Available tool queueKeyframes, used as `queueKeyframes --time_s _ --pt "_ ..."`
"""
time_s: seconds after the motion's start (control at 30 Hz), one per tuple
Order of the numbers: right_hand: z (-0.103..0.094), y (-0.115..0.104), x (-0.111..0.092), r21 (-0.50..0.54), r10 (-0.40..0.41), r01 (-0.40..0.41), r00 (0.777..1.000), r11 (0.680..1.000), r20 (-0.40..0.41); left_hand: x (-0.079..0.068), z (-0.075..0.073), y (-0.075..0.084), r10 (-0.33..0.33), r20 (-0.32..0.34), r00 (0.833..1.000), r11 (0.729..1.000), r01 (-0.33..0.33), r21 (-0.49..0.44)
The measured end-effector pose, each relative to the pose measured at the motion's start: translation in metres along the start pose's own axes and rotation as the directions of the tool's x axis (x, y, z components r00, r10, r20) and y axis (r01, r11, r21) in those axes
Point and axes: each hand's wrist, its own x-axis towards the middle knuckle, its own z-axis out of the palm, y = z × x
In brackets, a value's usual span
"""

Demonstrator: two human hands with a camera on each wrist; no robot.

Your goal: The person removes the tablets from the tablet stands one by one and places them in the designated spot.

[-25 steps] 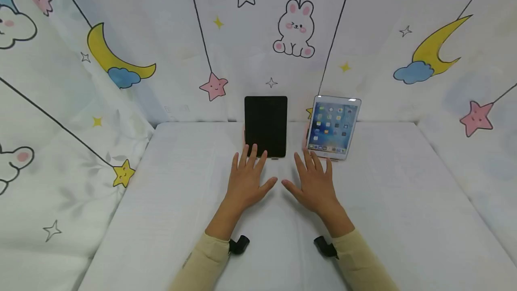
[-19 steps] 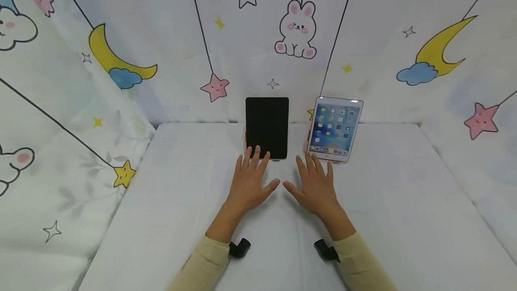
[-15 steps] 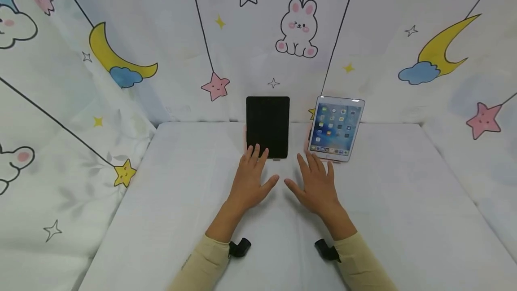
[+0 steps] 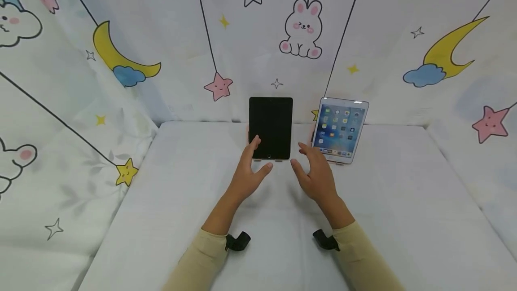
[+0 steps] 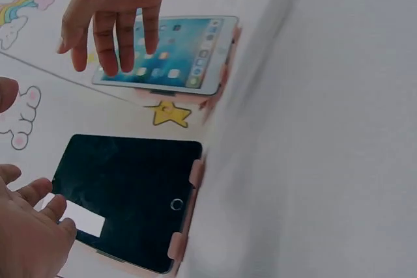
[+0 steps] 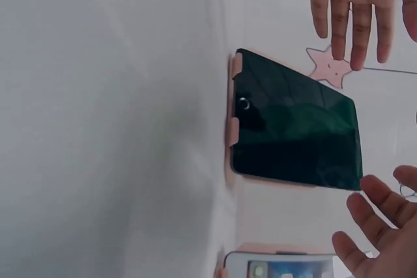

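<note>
Two tablets lean side by side on pink stands at the back of the table. The left one, a black tablet [image 4: 271,125], has a dark screen; the right one, a white tablet [image 4: 340,127], shows rows of app icons. My left hand [image 4: 245,176] is raised in front of the black tablet, its fingers overlapping the lower left corner in the head view. In front of the gap between the tablets, my right hand [image 4: 318,174] is held up near the white tablet's lower left corner. Both palms face inward with fingers extended, and neither hand holds anything.
A white cloth covers the table [image 4: 194,169]. Behind it hangs a pale curtain [image 4: 181,35] printed with moons, stars and a rabbit. Small pink prongs of a stand [image 6: 233,131] hold the black tablet's bottom edge.
Both hands have turned from palms down to palms facing each other, and their fingers have come closer together. The tablets stay in place, with only a slight shift of the whole view.
</note>
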Motion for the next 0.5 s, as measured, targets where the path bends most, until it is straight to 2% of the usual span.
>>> queueKeyframes --time_s 0.1,0.2,0.37,0.5 --pt "0.002 -0.003 0.011 0.054 0.01 -0.008 0.999 0.999 -0.044 0.009 -0.003 -0.001 0.015 -0.028 0.999 0.998 -0.016 -0.06" --pt "0.006 -0.005 0.02 0.107 0.037 -0.029 0.997 0.994 -0.072 0.017 -0.005 -0.004 0.012 -0.069 0.998 0.997 -0.018 -0.08" --pt "0.02 -0.004 0.035 0.195 0.087 -0.07 0.993 0.978 -0.078 0.028 -0.008 -0.014 -0.057 -0.147 0.987 0.991 0.038 -0.125" --pt "0.036 0.001 0.045 0.242 0.145 -0.122 0.986 0.963 -0.081 0.035 -0.01 -0.024 -0.109 -0.18 0.978 0.98 0.075 -0.185"
